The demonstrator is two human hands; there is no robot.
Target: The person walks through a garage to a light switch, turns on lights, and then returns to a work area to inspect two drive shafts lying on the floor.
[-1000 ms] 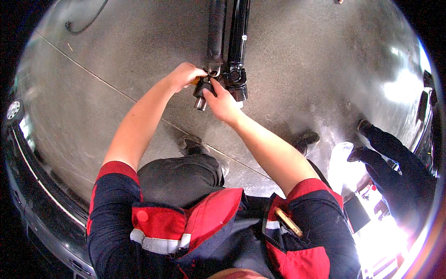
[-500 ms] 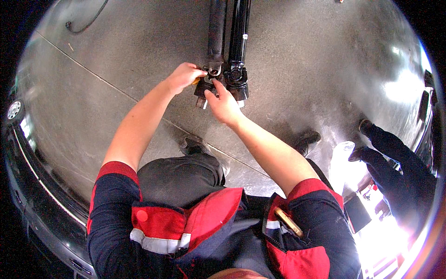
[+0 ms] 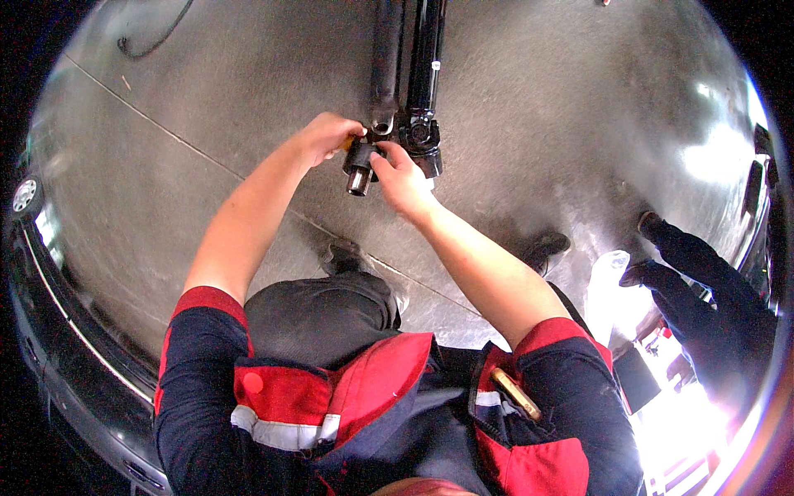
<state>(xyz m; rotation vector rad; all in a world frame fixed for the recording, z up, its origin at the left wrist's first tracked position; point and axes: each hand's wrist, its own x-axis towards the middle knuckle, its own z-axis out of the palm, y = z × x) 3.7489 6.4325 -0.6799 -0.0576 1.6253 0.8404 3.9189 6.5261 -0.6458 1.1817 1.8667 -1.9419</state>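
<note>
Two long dark drive shafts lie side by side on the floor: a dull left shaft and a glossy black right shaft. The left shaft ends in a yoke ear with a round hole; the right one has a universal joint. My left hand is closed beside the left shaft's end, a bit of something yellow-orange showing under its fingers. My right hand grips a dark end yoke with a shiny metal stub that points toward me. My fingers partly hide the joint between yoke and shaft.
A dark car stands along the left. At the right another person's dark-trousered legs are near a bright glare. A black cable lies on the floor at the far left. A gold pen-like object sits in my pocket.
The end yoke has turned, and its shiny stub now shows more fully. My right hand's fingers have shifted onto the yoke's side. My left hand has barely moved.
</note>
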